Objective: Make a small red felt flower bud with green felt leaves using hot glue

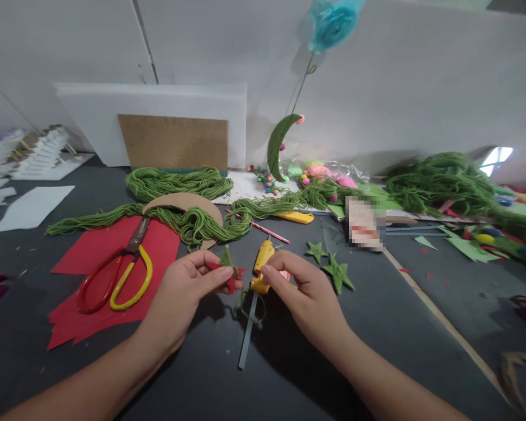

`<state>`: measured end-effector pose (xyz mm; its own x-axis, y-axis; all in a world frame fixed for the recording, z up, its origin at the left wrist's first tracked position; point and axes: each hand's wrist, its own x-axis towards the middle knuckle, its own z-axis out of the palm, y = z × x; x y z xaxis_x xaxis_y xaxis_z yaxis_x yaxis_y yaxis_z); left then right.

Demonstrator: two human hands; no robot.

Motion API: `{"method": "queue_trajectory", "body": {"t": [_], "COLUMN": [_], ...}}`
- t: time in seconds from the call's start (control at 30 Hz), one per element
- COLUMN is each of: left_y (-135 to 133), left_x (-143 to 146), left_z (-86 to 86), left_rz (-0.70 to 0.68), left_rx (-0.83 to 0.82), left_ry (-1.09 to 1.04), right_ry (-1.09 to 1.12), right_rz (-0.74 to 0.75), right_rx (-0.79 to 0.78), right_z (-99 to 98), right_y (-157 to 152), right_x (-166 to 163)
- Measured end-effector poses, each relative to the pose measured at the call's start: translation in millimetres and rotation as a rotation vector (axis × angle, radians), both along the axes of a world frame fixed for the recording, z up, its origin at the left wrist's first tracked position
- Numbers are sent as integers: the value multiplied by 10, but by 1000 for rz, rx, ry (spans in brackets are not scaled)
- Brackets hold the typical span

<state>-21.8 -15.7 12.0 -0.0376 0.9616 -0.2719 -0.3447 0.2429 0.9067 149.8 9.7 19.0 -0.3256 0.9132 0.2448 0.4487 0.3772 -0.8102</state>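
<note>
My left hand pinches a small red felt piece with a green star top, like a little strawberry. My right hand is closed around a yellow hot glue gun, its nozzle pointing away from me. A grey glue stick trails from the gun's back toward me. The two hands nearly touch above the dark table. Two green felt stars lie just right of my right hand.
Red-and-yellow scissors lie on red paper at the left. Green yarn drapes over a cardboard arc. A yellow comb, a pink pencil, pom-poms, more yarn and paper scraps sit behind and right.
</note>
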Motion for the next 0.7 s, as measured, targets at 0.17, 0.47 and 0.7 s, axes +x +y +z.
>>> {"method": "queue_trajectory", "body": {"t": [0.17,0.47,0.7], "left_y": [-48,-77,-51], "left_x": [32,68,50], "left_z": [-36,19,-20], "left_rz": [-27,-126,-133], "left_rx": [21,-8,22], "left_ry": [97,140,155], "right_ry": [112,113,-20], "right_rz": [85,55,63], "right_rx": [-193,-238,-131], "right_z": [30,36,8], "right_y": [-57,-84,3], "right_x": [-77,-112,-22]}}
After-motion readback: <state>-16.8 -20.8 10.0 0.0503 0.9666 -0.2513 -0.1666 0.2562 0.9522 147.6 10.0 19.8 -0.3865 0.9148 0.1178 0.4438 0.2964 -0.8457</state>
